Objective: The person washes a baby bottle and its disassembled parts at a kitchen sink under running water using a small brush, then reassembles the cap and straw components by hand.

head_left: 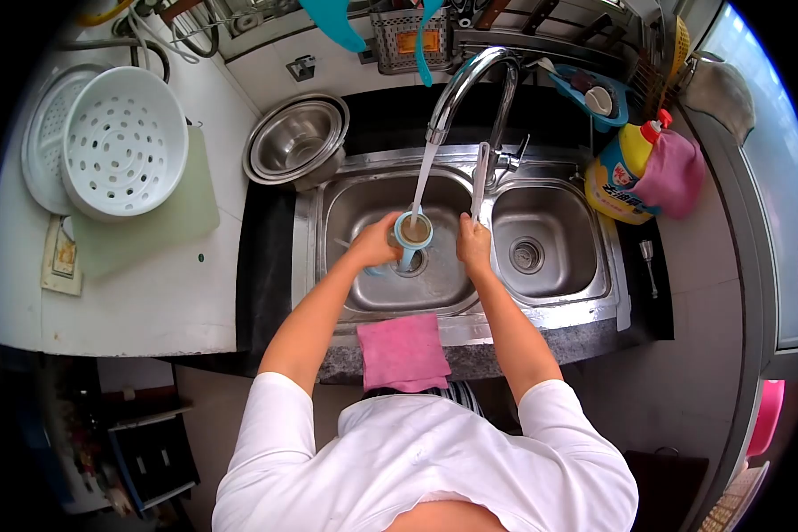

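Observation:
My left hand (377,241) grips a light blue cup (414,230) with a handle, held over the left sink basin (448,279). Water from the chrome faucet (465,80) pours into the cup. At the divider between the basins, my right hand (473,244) is closed around the lower end of a long, pale, slim object (481,177) that stands upright; what it is I cannot make out. Below my left hand, something light blue lies in the basin, partly hidden.
Nested steel bowls (297,137) stand left of the sink, and a white colander (124,142) rests farther left. On the right are a yellow detergent bottle (621,177) with a pink cloth and the right basin (550,235). A pink cloth (403,350) hangs over the front edge.

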{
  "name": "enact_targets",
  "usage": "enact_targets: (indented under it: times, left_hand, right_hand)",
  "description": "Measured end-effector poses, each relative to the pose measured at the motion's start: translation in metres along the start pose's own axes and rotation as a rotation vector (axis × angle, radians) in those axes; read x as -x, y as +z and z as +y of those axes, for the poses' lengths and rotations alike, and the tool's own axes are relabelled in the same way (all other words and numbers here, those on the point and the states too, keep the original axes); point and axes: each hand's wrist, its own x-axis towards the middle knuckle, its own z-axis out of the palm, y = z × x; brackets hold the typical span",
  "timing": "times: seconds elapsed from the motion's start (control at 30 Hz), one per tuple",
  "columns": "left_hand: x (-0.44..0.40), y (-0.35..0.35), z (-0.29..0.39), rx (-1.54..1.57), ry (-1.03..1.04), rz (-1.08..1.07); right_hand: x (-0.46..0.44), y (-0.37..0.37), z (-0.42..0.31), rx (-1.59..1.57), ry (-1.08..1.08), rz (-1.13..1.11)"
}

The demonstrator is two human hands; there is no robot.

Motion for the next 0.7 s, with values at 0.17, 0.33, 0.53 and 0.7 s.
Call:
enact_targets:
  times: [0.17,0.33,0.53,0.7]
  left_hand:
    - [0.003,-0.003,0.009,0.041,-0.035,0.010]
    - [0.006,-0.004,0.008,-0.027,0.013,0.041]
    - [0.000,-0.014,0.025,-0.187,-0.143,-0.117]
    - [0.001,-0.019,0.025,-0.301,-0.097,-0.115]
  right_hand:
    - [0.015,-0.003,-0.040,-0.108,0.084,-0.106]
    - [0.016,-0.019,-0.061,0.144,-0.553,-0.086]
    - [0.031,-0.011,-0.092,0.040,-0.205,-0.288]
    - [0.022,0.006,-0.066,0.257,-0.421,-0.508]
